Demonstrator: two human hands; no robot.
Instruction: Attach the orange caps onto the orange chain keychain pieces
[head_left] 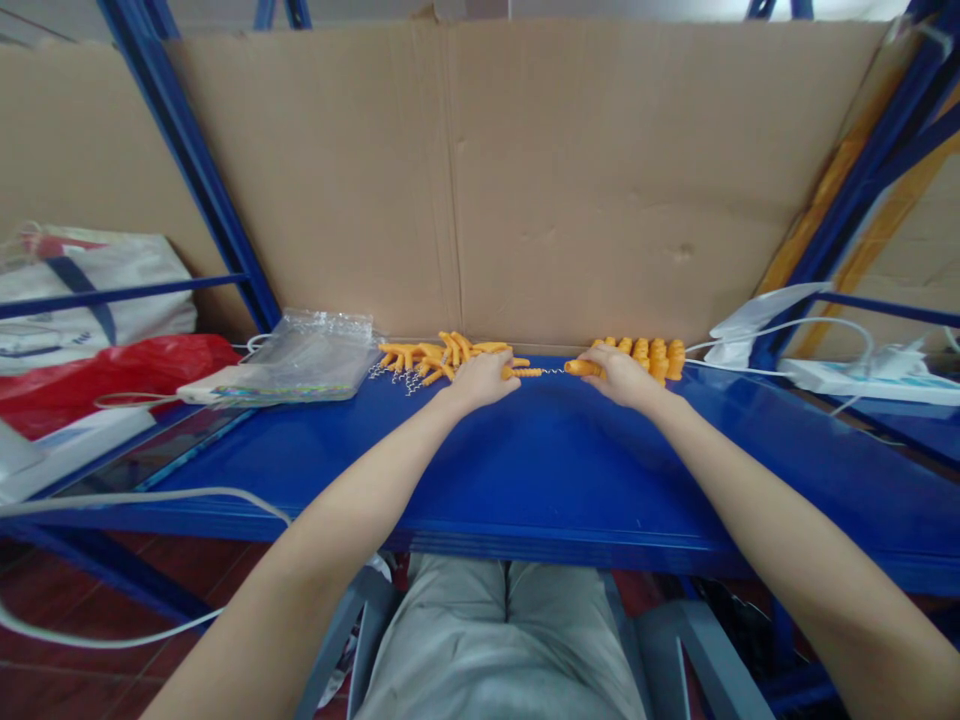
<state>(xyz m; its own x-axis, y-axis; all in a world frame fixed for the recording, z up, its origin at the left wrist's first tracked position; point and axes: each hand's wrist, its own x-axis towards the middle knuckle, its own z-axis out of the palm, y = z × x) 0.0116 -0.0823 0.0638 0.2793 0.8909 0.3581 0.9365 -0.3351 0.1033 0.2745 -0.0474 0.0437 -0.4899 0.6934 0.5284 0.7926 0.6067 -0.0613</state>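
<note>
My left hand (pixel 484 380) is closed on a ridged orange plastic piece (pixel 525 372) at the back of the blue shelf top (pixel 540 470). My right hand (pixel 619 375) is closed on a smooth orange piece (pixel 581 367). A short metal chain (pixel 553 371) runs between the two pieces. Left of my left hand lies a heap of orange pieces with chains (pixel 431 358). Just beyond my right hand stands a row of several stubby orange pieces (pixel 656 355).
A cardboard sheet (pixel 570 170) backs the shelf. Clear plastic bags (pixel 307 355) lie at left, then a red bag (pixel 112 375) and a white bag (pixel 82 285). A white power strip (pixel 862 380) with cables sits at right. Blue rack posts (pixel 195 170) stand on both sides.
</note>
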